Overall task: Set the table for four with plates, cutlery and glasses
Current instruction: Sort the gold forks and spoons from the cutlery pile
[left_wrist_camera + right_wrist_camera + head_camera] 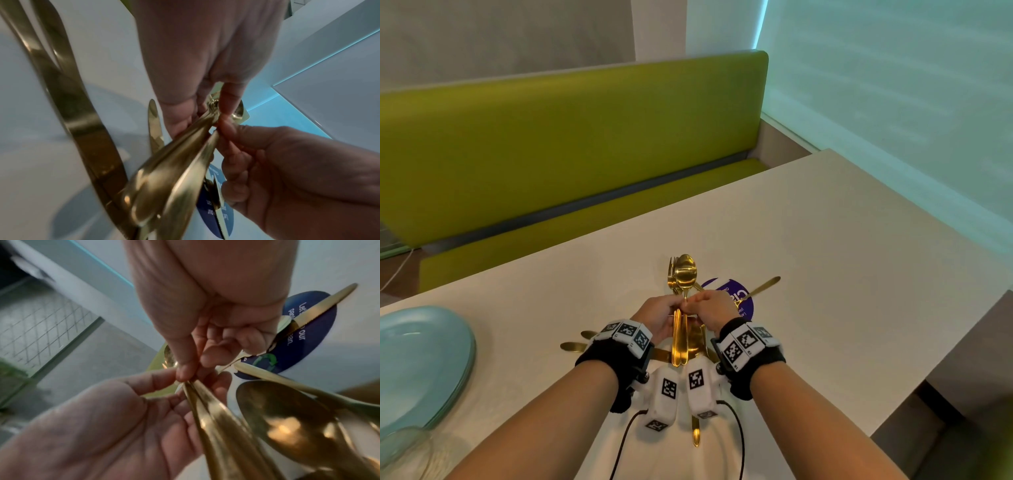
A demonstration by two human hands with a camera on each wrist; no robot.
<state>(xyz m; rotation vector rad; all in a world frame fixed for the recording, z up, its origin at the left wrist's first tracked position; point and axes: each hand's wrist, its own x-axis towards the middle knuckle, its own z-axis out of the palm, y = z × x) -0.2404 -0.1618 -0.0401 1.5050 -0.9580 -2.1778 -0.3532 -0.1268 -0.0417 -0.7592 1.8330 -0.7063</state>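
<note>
A bundle of gold spoons and forks (683,284) is held upright over the white table (825,240), bowls and tines pointing away from me. My left hand (666,313) curls round its handles from the left. My right hand (705,305) pinches the necks with thumb and forefinger from the right. In the left wrist view the left hand (205,73) and right hand (277,170) meet on the bundle (174,162). The right wrist view shows the same grip on the bundle (216,418). More gold cutlery (571,346) lies loose on the table under my wrists.
A stack of pale blue plates (421,359) sits at the left table edge, with a clear glass (404,452) in front of it. A gold knife (760,289) lies across a round purple sticker (736,291). A green bench (568,137) runs behind the table.
</note>
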